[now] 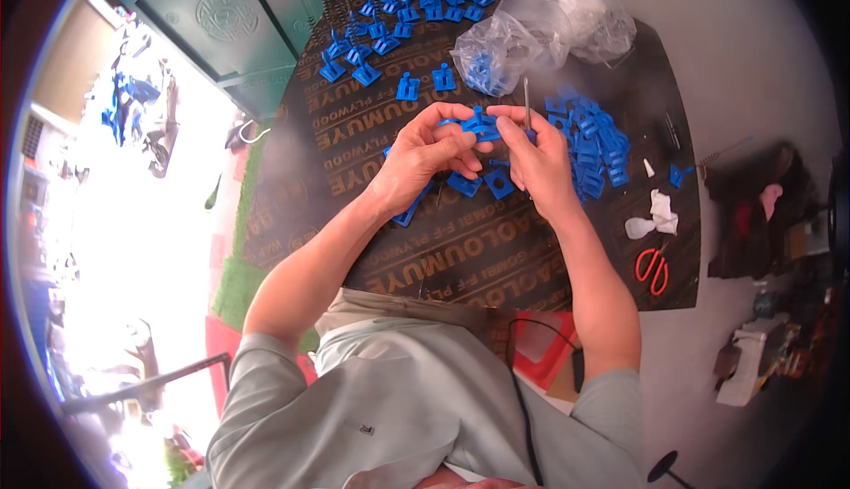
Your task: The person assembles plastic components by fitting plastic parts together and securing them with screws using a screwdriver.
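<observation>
Above the tabletop [460,250], left hand [423,157] and right hand [538,163] pinch one blue plastic clip [481,124], apparently mid-assembly; seating the parts needs careful alignment.

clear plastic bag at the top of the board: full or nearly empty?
Nearly empty: the clear bag lies crumpled, with a few blue parts inside.

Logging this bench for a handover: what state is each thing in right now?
blue plastic piece: held between both hands
left hand: gripping the piece
right hand: gripping the piece, thin metal rod upright
clear plastic bag: open, crumpled
red scissors: lying flat, unused
</observation>
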The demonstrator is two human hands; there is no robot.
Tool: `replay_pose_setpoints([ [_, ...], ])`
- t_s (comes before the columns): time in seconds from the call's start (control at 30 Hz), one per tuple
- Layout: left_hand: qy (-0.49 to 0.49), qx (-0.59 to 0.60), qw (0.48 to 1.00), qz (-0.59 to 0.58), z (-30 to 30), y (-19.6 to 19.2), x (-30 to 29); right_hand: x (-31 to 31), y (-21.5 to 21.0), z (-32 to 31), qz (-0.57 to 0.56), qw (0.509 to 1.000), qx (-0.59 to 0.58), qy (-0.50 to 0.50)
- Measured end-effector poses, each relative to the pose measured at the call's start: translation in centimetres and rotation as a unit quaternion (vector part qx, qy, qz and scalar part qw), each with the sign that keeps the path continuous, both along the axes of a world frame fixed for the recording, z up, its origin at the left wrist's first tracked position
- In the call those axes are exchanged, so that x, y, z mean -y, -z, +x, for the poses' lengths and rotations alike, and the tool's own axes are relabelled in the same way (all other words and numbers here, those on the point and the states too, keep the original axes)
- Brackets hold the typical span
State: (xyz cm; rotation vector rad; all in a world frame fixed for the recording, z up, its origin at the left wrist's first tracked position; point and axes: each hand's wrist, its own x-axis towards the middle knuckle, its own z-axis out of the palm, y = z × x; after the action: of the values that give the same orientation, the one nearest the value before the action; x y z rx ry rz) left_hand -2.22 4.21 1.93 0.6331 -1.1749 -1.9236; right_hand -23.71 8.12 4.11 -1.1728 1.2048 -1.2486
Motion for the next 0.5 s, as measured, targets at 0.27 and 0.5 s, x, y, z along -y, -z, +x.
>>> replay_pose_setpoints([
  [0.27,-0.023,0.053,0.996,-0.072,-0.5,0.6,-0.2,0.4,0.6,-0.5,0.045,0.996,0.076,-0.021],
  [0.5,-0.069,0.097,0.984,-0.132,-0.5,0.7,-0.5,0.4,1.0,-0.4,0.032,0.998,0.054,-0.010],
])
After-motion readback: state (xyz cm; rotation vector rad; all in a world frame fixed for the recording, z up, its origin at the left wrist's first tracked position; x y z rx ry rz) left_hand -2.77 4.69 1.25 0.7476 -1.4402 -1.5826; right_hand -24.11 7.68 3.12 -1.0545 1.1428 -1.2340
